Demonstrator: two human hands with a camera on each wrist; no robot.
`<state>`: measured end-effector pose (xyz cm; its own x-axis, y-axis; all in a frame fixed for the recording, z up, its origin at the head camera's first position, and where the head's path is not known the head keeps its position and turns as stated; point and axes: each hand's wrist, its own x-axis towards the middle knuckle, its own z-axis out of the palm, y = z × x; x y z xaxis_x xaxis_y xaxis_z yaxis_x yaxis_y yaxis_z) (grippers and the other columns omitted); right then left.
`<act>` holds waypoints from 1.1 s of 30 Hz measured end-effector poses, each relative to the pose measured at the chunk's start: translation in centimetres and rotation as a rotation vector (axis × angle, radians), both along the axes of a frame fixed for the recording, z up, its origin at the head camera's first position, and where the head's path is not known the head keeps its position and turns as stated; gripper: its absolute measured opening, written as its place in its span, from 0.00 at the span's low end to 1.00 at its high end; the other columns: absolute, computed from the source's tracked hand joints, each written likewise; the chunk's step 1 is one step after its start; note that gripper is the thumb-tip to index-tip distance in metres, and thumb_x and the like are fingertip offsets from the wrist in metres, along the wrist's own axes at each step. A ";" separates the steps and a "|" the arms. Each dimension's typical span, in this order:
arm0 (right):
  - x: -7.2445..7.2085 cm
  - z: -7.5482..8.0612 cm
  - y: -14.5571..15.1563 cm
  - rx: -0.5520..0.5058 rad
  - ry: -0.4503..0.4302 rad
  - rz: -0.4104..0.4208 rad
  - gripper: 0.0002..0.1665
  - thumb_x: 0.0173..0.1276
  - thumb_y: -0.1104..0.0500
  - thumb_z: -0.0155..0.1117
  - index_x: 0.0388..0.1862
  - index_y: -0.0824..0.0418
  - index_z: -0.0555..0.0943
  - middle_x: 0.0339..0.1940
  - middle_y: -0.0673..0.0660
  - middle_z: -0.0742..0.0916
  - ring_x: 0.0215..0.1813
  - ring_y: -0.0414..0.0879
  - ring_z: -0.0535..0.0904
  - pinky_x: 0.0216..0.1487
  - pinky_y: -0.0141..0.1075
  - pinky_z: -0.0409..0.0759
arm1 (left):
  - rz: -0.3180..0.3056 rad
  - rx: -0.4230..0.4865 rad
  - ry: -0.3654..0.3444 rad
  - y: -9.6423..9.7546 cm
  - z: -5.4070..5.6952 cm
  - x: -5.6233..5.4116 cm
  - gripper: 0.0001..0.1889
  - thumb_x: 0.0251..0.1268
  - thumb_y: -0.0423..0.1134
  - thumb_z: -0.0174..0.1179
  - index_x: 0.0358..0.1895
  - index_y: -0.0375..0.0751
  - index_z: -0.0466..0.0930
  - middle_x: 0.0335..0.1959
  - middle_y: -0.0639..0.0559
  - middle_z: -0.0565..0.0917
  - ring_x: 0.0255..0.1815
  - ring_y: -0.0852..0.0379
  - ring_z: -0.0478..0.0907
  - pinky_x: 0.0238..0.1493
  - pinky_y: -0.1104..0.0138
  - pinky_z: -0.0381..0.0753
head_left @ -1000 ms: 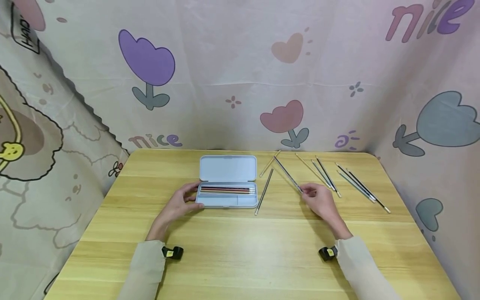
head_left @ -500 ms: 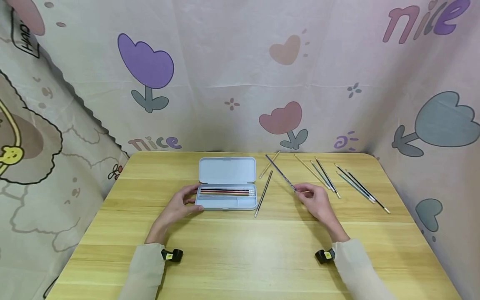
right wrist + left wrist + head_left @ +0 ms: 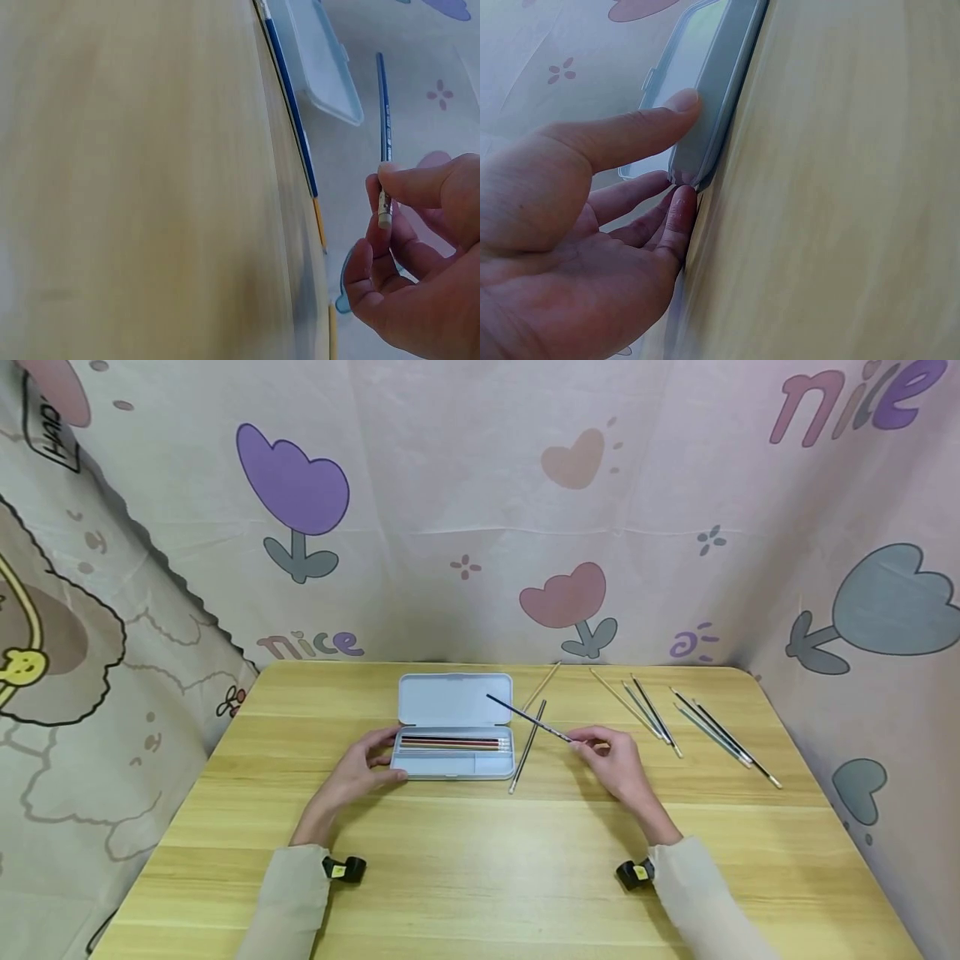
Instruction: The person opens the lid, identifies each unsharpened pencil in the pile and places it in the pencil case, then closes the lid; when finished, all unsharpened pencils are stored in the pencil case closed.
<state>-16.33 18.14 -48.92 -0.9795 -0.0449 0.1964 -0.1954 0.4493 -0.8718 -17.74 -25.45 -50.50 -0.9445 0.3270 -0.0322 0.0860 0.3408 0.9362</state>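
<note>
My left hand (image 3: 363,768) holds the left end of a pale blue pencil case (image 3: 433,765), whose lid stands open at the back. In the left wrist view the thumb lies on the case's front side (image 3: 705,124) and the fingertips touch its end. Several pencils (image 3: 450,743) lie side by side in the rear compartment. My right hand (image 3: 615,766) pinches a dark blue pencil (image 3: 525,717) near its eraser end between thumb and fingers. That pencil (image 3: 385,112) is raised off the table, its far end in front of the lid in the head view.
Beside the case's right end lies a dark pencil (image 3: 528,747), with a yellow pencil (image 3: 542,685) behind it. Farther right are more loose pencils (image 3: 647,706) and another group (image 3: 723,731). A patterned cloth (image 3: 420,527) hangs behind the wooden table (image 3: 480,877).
My right hand has moved left with the pencil, whose far end has swung left from behind the dark pencil to the lid. The left hand and case have stayed put.
</note>
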 end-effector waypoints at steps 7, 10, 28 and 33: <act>-0.5 -0.1 -2.1 -0.033 0.006 0.043 0.08 0.67 0.69 0.71 0.44 0.65 0.89 0.38 0.59 0.89 0.40 0.51 0.82 0.39 0.28 0.83 | 0.001 0.005 -0.008 -0.1 0.1 0.0 0.44 0.58 0.25 0.73 0.78 0.31 0.61 0.69 0.30 0.69 0.61 0.32 0.76 0.60 0.57 0.81; -0.7 0.0 -2.9 -0.009 0.013 0.045 0.07 0.68 0.68 0.71 0.44 0.64 0.90 0.37 0.58 0.89 0.39 0.50 0.82 0.37 0.29 0.83 | -0.004 0.007 -0.009 -0.1 0.1 -0.1 0.44 0.58 0.25 0.73 0.78 0.31 0.60 0.69 0.30 0.69 0.61 0.33 0.76 0.60 0.57 0.81; -2.8 0.3 -8.8 0.082 0.054 0.145 0.08 0.67 0.72 0.69 0.41 0.63 0.90 0.36 0.55 0.90 0.34 0.44 0.80 0.29 0.31 0.79 | -0.003 0.016 -0.015 0.0 0.1 -0.1 0.44 0.58 0.24 0.73 0.78 0.30 0.60 0.68 0.29 0.69 0.61 0.32 0.77 0.59 0.58 0.81; -3.1 0.1 -10.2 0.097 0.023 0.190 0.08 0.67 0.73 0.69 0.40 0.63 0.90 0.39 0.57 0.91 0.35 0.45 0.84 0.32 0.31 0.84 | -0.001 0.010 -0.015 0.0 0.1 -0.1 0.44 0.58 0.24 0.73 0.78 0.31 0.61 0.69 0.29 0.69 0.61 0.32 0.77 0.58 0.60 0.82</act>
